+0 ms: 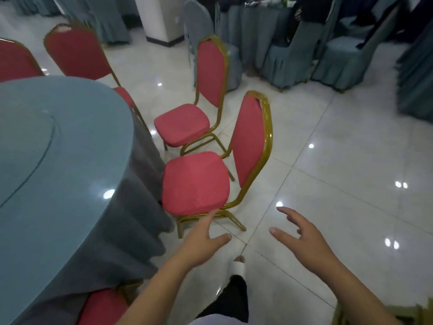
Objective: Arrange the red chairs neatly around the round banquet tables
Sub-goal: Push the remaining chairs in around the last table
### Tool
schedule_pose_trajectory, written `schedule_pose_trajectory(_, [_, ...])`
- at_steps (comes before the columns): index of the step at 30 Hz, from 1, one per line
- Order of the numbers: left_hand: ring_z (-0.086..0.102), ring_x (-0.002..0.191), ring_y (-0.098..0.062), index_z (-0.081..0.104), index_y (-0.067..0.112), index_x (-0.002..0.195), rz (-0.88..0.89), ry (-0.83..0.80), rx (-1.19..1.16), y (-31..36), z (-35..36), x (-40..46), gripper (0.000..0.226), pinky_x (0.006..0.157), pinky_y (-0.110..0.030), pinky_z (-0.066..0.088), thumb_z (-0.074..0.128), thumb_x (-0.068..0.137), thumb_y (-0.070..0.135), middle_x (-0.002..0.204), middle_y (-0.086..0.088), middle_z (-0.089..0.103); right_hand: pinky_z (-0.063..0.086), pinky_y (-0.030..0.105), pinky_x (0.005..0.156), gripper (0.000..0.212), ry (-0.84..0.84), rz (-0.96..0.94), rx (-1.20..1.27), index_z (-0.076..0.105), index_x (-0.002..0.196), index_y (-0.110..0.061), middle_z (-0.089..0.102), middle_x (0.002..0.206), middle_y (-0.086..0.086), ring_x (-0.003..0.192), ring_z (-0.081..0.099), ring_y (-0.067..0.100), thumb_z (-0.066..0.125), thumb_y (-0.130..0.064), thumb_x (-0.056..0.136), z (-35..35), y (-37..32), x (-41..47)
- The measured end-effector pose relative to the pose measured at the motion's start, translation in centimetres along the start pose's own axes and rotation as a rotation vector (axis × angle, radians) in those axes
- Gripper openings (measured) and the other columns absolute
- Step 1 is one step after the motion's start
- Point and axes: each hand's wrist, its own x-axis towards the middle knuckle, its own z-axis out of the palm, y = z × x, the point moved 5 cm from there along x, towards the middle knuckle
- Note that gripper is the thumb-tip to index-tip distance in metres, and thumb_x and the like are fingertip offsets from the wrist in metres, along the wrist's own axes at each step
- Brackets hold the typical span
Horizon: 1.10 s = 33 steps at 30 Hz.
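A round banquet table (46, 146) with a blue-grey cloth fills the left side. Red chairs with gold frames stand around it. The nearest chair (196, 181) faces the table, its seat edge touching the draped cloth. A second chair (182, 124) stands just beyond it, a little off the table. Two more red chair backs (77, 52) (14, 62) show at the far side, and a red seat (103, 308) pokes out at the bottom. My left hand (203, 240) is open just below the nearest chair's seat. My right hand (304, 240) is open to the right, over bare floor.
Glossy white tile floor (328, 160) spreads to the right. Chairs in blue-grey covers (288, 59) crowd another table at the top right. A white pillar (159, 17) rises at the top centre. My foot (237, 266) is on the floor below my hands.
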Motion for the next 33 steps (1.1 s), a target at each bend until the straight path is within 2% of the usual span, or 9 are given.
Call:
schedule_pose_trajectory(3, [0.031,0.143,-0.020,0.026,0.032,0.153,-0.005,-0.027,-0.023,4.5,-0.3,7.3,0.080,0.112,-0.038,0.032,0.071,0.088,0.042,0.157,0.004,0.029,0.037,0.035,0.109,0.080,0.011,0.025,-0.052,0.047,0.138,-0.042,0.042,0.148,-0.015,0.136,0.039,0.009,0.062,-0.079,0.069,-4.0,-2.2,5.6])
schedule_pose_trajectory(8, [0.036,0.138,-0.017,0.027,0.029,0.152,0.060,-0.046,-0.054,10.8,-0.3,18.3,0.088,0.105,-0.036,0.040,0.076,0.081,0.044,0.146,0.009,0.035,0.038,0.040,0.109,0.076,0.093,0.043,-0.128,0.044,0.139,-0.042,0.041,0.152,-0.009,0.136,0.041,0.015,0.059,-0.067,0.068,-8.8,-5.2,14.1])
schedule_pose_trajectory(10, [0.035,0.140,-0.021,0.020,0.030,0.154,0.034,-0.040,-0.049,12.6,0.1,22.1,0.100,0.108,-0.042,0.041,0.078,0.076,0.051,0.152,0.006,0.031,0.039,0.041,0.108,0.075,0.097,0.037,-0.150,0.043,0.139,-0.042,0.041,0.152,-0.009,0.136,0.041,0.016,0.058,-0.066,0.069,-9.9,-6.0,16.9])
schedule_pose_trajectory(15, [0.030,0.144,-0.029,0.005,0.029,0.157,-0.039,0.000,-0.070,16.0,1.1,28.6,0.114,0.111,-0.050,0.039,0.082,0.074,0.047,0.161,0.002,0.015,0.036,0.042,0.111,0.069,0.007,-0.023,-0.161,0.043,0.139,-0.042,0.038,0.153,-0.010,0.138,0.038,0.015,0.062,-0.060,0.075,-11.6,-7.8,23.8])
schedule_pose_trajectory(18, [0.023,0.147,-0.032,0.001,0.039,0.155,-0.087,0.001,-0.052,16.5,2.0,31.7,0.124,0.113,-0.058,0.034,0.084,0.065,0.055,0.162,0.004,0.010,0.036,0.039,0.110,0.059,-0.070,-0.103,-0.221,0.041,0.141,-0.040,0.037,0.154,-0.011,0.139,0.037,0.013,0.065,-0.048,0.087,-12.8,-9.1,29.7])
schedule_pose_trajectory(22, [0.023,0.146,-0.031,-0.004,0.041,0.155,-0.180,-0.010,-0.075,16.8,3.2,33.9,0.123,0.111,-0.050,0.037,0.083,0.069,0.052,0.163,0.007,0.007,0.032,0.042,0.113,0.060,-0.238,-0.244,-0.359,0.039,0.144,-0.038,0.031,0.156,-0.009,0.143,0.030,0.014,0.063,-0.048,0.091,-13.7,-11.3,38.8])
schedule_pose_trajectory(25, [0.035,0.139,-0.023,0.001,0.045,0.153,-0.257,0.044,-0.167,17.2,4.4,35.1,0.117,0.109,-0.046,0.042,0.082,0.068,0.054,0.159,0.007,0.021,0.026,0.053,0.118,0.061,-0.392,-0.357,-0.480,0.038,0.144,-0.044,0.023,0.161,-0.007,0.148,0.020,0.018,0.061,-0.054,0.089,-13.4,-12.5,45.3])
schedule_pose_trajectory(28, [0.046,0.128,-0.023,0.005,0.045,0.154,-0.343,0.159,-0.211,18.3,5.7,35.2,0.111,0.096,-0.045,0.052,0.078,0.070,0.052,0.150,0.008,0.032,0.023,0.055,0.118,0.059,-0.564,-0.463,-0.632,0.042,0.143,-0.043,0.019,0.162,-0.003,0.149,0.016,0.023,0.064,-0.049,0.088,-12.9,-13.3,49.6])
schedule_pose_trajectory(33, [0.064,0.103,-0.024,0.018,0.042,0.154,-0.450,0.365,-0.206,19.0,6.7,35.2,0.096,0.085,-0.039,0.058,0.060,0.076,0.005,0.134,-0.005,0.055,0.036,0.055,0.108,0.071,-0.621,-0.748,-0.838,0.050,0.139,-0.037,0.033,0.150,0.007,0.141,0.030,0.033,0.071,-0.023,0.073,-12.6,-13.5,52.7])
